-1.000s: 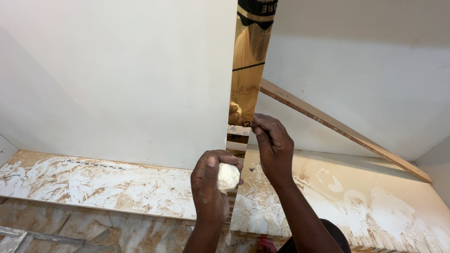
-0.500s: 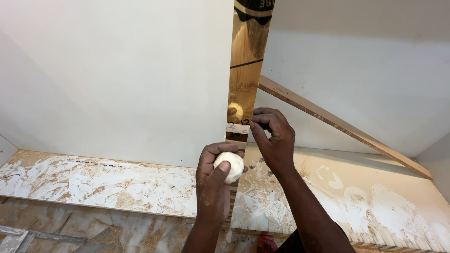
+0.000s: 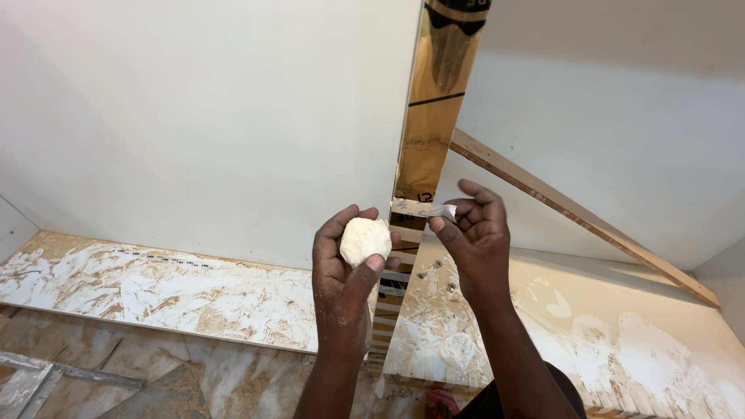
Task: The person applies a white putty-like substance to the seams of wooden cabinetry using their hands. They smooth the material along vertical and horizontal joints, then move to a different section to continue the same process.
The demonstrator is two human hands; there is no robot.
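Left hand (image 3: 341,271) raised before the white panel (image 3: 209,116), fingers (image 3: 365,275) curled round a pale putty lump (image 3: 365,239), thumb pressed against its lower side. Lump held just left of the gold strip (image 3: 431,124) that runs up between the two white panels. Right hand (image 3: 475,240) just beside it, fingertips (image 3: 442,223) pinched on a small white scrap (image 3: 433,210) laid across the strip at the level of the lump; whether putty or tape, cannot tell.

Judged from this, filling or dressing the joint along the strip. To do it well: keep the lump cupped close so small pinches come off easily; press the scrap flat against the strip with the fingertip, smoothing outward so no edge lifts; keep the lump clear of the white panel faces to avoid smears; work with light pressure, since the strip looks thin and glossy and would mark.

Below the hands, a rough board (image 3: 155,283) streaked with white and brown, and a slanted wooden batten (image 3: 582,221) leaning along the right panel. A few small screws (image 3: 434,268) resting on the board near the strip's foot.

No containers in view: no tub, tray or box; the putty carried only in the left hand.
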